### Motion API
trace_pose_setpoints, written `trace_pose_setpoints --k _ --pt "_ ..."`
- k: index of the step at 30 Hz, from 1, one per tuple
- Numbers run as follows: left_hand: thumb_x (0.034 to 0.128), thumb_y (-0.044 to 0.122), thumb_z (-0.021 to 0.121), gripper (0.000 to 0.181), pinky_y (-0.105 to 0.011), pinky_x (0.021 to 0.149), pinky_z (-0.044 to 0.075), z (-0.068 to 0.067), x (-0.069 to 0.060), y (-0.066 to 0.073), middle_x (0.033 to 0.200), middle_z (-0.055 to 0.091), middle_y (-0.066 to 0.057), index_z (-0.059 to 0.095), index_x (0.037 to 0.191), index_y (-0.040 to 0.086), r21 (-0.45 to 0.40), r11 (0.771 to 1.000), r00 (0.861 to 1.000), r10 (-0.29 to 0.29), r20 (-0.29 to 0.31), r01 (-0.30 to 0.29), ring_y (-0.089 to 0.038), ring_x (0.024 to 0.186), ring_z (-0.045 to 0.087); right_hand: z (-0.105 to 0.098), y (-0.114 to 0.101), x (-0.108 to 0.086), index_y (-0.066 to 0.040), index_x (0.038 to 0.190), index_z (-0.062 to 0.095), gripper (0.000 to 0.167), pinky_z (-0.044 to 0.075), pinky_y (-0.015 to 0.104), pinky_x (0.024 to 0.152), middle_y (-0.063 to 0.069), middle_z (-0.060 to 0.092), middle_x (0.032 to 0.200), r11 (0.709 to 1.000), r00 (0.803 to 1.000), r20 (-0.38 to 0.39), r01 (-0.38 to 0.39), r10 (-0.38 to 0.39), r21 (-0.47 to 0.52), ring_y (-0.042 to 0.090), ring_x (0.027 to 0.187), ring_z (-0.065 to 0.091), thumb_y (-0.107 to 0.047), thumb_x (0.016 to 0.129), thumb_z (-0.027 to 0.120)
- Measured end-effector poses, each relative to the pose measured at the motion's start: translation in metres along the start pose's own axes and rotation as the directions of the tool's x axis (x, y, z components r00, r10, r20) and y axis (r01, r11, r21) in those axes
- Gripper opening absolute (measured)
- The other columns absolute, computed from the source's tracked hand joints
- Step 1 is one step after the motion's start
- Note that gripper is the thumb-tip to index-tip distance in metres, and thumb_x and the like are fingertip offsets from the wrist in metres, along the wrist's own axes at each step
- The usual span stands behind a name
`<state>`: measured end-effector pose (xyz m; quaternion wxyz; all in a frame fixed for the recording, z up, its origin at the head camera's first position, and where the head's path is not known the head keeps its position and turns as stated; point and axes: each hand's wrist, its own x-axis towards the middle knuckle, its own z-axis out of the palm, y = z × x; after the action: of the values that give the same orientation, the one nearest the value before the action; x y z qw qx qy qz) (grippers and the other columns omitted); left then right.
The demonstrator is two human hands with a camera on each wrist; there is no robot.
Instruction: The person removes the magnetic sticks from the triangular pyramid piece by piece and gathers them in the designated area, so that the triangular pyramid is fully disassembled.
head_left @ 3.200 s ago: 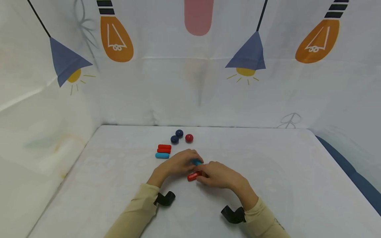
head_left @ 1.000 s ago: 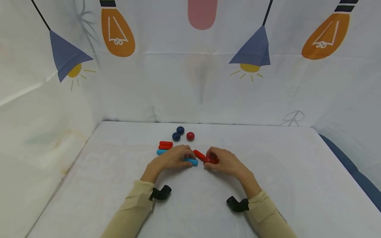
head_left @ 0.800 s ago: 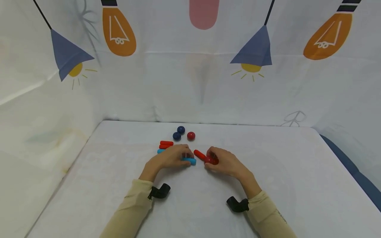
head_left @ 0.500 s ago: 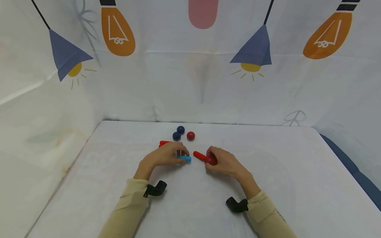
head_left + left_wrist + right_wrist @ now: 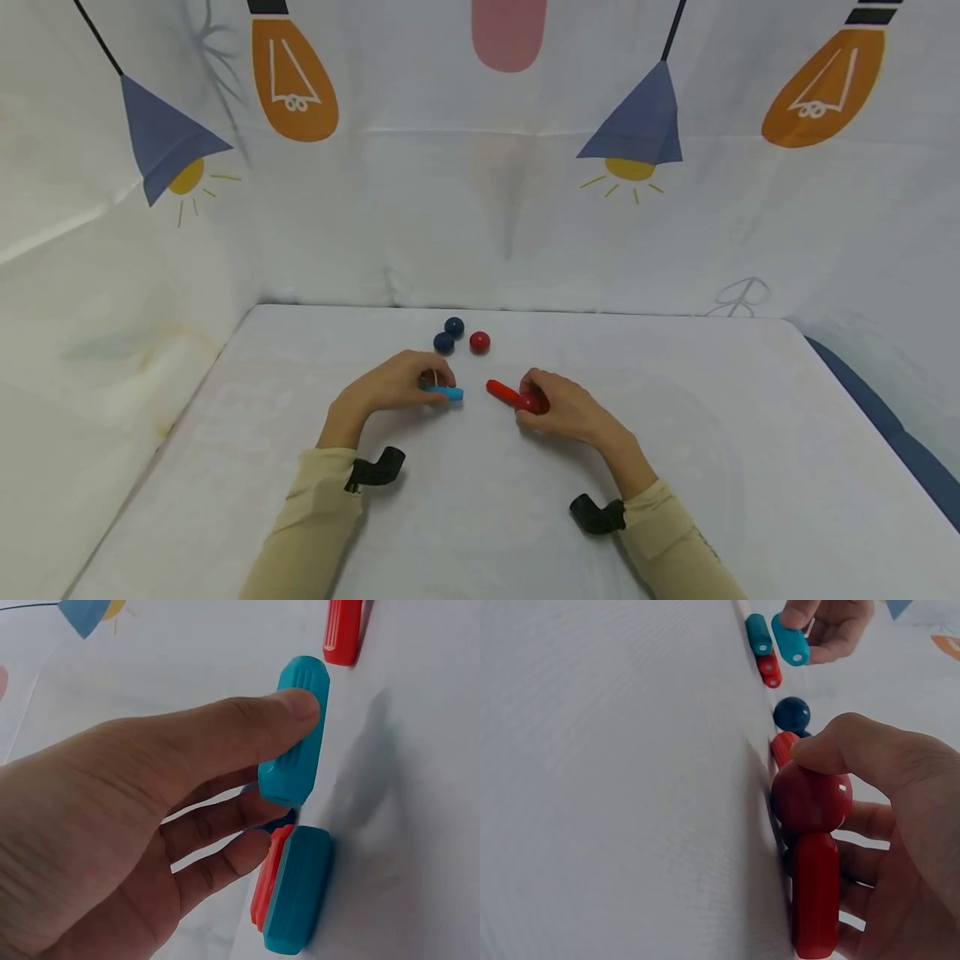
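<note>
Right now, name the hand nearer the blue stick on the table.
Left. The left hand is near that blue stick, pinching another blue stick; the right hand, farther right, holds a red ball.

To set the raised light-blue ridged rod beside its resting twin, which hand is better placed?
Probably left: the left hand pinches the raised rod near its resting twin; the right hand, farther off, holds a glossy red ball.

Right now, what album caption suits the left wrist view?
A left hand pinches one turquoise rod; a second turquoise rod lies beside red rods on the table.
</note>
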<state>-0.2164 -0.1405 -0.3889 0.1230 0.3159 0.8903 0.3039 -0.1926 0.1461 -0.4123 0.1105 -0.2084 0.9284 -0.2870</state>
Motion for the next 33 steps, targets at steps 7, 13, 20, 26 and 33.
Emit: trace_pose_setpoints --k 7,13,20,26,33 --pt "0.0819 0.016 0.073 0.015 -0.030 0.078 0.052 -0.006 -0.006 -0.004 0.094 0.065 0.004 0.068 0.096 0.015 -0.002 1.000 1.000 0.018 -0.020 -0.019 -0.011 0.083 0.058 0.000 -0.001 -0.001 -0.015 0.103 0.055 0.028 0.045 0.027 0.068 -0.002 0.055 0.088 1.000 1.000 0.002 -0.003 0.003 0.021 0.014 0.082 0.050 -0.025 0.081 0.069" --pt "0.0814 0.017 0.074 0.012 -0.028 0.078 0.051 -0.009 -0.009 -0.009 0.090 0.064 0.004 0.069 0.092 0.016 -0.002 1.000 1.000 0.010 -0.020 -0.010 -0.010 0.081 0.057 -0.001 -0.001 -0.001 -0.014 0.104 0.055 0.029 0.045 0.027 0.068 -0.002 0.055 0.089 1.000 1.000 0.004 -0.007 0.007 0.016 0.015 0.082 0.050 -0.026 0.081 0.069" --pt "0.0797 0.022 0.076 0.010 -0.028 0.077 0.049 -0.015 -0.016 -0.016 0.086 0.063 0.007 0.068 0.086 0.020 -0.014 0.997 0.996 -0.074 -0.042 0.074 -0.012 0.081 0.057 0.000 -0.002 -0.001 -0.014 0.104 0.055 0.029 0.045 0.027 0.068 -0.002 0.055 0.089 1.000 1.000 0.001 -0.010 0.010 0.010 0.015 0.082 0.050 -0.026 0.081 0.069" --pt "0.0785 0.017 0.076 0.012 -0.027 0.074 0.046 -0.021 -0.024 -0.024 0.087 0.064 0.003 0.067 0.086 0.016 -0.012 0.994 0.993 -0.110 -0.039 0.109 -0.014 0.081 0.055 0.000 -0.002 -0.001 -0.015 0.106 0.055 0.031 0.045 0.027 0.069 -0.002 0.055 0.091 1.000 1.000 0.006 -0.024 0.024 0.010 0.015 0.084 0.050 -0.027 0.081 0.069" --pt "0.0766 0.017 0.078 0.015 -0.027 0.072 0.046 -0.021 -0.025 -0.025 0.083 0.061 0.002 0.066 0.084 0.013 -0.019 0.988 0.988 -0.155 -0.011 0.154 -0.014 0.078 0.053 0.000 0.000 0.000 -0.015 0.106 0.055 0.032 0.046 0.026 0.070 -0.002 0.055 0.091 1.000 1.000 0.008 -0.027 0.027 0.012 0.014 0.085 0.050 -0.027 0.081 0.070"
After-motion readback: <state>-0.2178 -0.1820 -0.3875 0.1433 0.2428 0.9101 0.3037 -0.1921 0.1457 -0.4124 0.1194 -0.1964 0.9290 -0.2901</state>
